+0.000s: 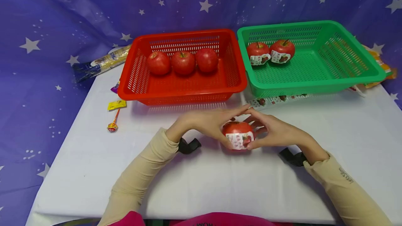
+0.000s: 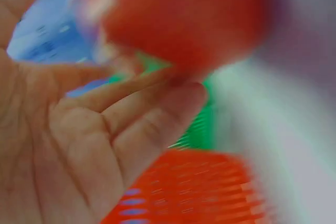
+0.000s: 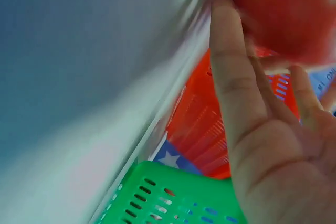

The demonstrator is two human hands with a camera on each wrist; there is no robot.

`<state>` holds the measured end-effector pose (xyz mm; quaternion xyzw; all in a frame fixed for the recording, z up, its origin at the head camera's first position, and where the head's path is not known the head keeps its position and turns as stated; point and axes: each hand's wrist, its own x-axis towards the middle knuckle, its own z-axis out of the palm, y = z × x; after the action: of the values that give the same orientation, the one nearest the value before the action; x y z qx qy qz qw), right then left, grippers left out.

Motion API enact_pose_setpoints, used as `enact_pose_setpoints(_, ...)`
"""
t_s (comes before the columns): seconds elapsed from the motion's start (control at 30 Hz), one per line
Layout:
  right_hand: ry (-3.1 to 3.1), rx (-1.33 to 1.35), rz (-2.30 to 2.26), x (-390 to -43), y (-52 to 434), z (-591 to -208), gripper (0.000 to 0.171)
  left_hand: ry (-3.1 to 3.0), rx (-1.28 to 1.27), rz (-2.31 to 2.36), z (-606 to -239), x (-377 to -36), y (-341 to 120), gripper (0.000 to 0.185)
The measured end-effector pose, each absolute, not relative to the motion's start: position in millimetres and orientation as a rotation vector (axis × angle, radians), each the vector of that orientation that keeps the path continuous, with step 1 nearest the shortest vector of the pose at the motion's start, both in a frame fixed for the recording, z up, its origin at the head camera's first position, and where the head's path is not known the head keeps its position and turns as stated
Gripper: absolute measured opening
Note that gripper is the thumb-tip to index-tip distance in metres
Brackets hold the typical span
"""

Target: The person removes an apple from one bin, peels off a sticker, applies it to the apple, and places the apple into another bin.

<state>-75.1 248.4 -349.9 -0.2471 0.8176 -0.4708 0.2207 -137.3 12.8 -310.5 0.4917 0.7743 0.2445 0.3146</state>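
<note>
Head view shows both hands meeting over a red apple (image 1: 238, 134) that sits low above the white tabletop (image 1: 201, 184), in front of the two baskets. The left hand (image 1: 211, 124) cups the apple from its side with curled fingers, and the right hand (image 1: 272, 132) grips it from the other side, thumb near a white sticker (image 1: 240, 139) on the front of the fruit. Both wrist views are blurred and show only a red mass at the fingertips.

The sticker could end up creased or lifted at an edge if a thumb drags across it, and the round apple could roll out of the hands if either side lets go unevenly.

Behind the hands, the red basket (image 1: 180, 90) holds three plain apples in a row; the green basket (image 1: 314, 81) beside it holds two stickered apples at its back left. A strip of stickers (image 1: 276, 99) lies just in front of the green basket, close to the hands. A lollipop (image 1: 112, 125) and a yellow sachet (image 1: 117, 104) lie well to the left. Nothing stands between the hands and either basket.
</note>
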Motion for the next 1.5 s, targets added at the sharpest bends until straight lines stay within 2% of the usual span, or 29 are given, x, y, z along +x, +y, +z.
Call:
enact_pose_setpoints(0.13,2.276,-0.709,-1.289,-73.4,236.3,-345.5,0.087,2.140,1.348,0.641,-286.9,-152.9,10.3,0.093)
enact_pose_setpoints(0.27,2.378,-0.937,-1.127,-60.3,204.0,-340.4,0.083,2.247,1.419,0.825,-276.7,-163.5,14.6,0.070)
enact_pose_setpoints(0.37,2.368,-1.092,-0.983,-46.2,184.5,-335.8,0.071,2.375,1.428,0.865,-269.4,-163.5,28.4,0.062)
enact_pose_setpoints(0.5,2.419,-1.187,-0.909,-38.3,175.2,-331.1,0.037,2.651,1.289,0.674,-266.7,-164.5,54.1,0.078)
enact_pose_setpoints(0.67,2.608,-1.151,-0.886,-28.7,167.5,-328.8,0.029,2.808,0.980,0.383,-283.7,-175.0,76.6,0.100)
enact_pose_setpoints(0.7,2.646,-1.137,-0.862,-26.2,165.8,-328.7,0.031,2.813,0.939,0.336,-287.9,-176.5,79.3,0.103)
enact_pose_setpoints(0.83,2.767,-1.034,-0.720,-21.0,164.3,-329.3,0.060,2.853,0.876,0.183,-299.7,-179.8,85.3,0.109)
enact_pose_setpoints(1.03,2.719,-0.960,-0.601,-30.4,205.3,-314.2,0.063,2.890,0.861,0.217,-300.8,-180.0,88.5,0.104)
enact_pose_setpoints(1.17,2.791,-0.914,-0.633,-46.1,252.2,-279.7,0.069,2.881,0.860,0.252,-300.8,-180.4,92.1,0.103)
enact_pose_setpoints(1.33,3.033,-0.668,-0.616,-88.4,315.4,-225.4,0.092,2.901,0.873,0.234,-301.9,-181.2,95.5,0.103)
enact_pose_setpoints(1.5,3.075,-0.294,-0.291,-157.9,371.7,-198.7,0.090,2.898,0.903,0.230,-306.4,-181.8,98.1,0.102)
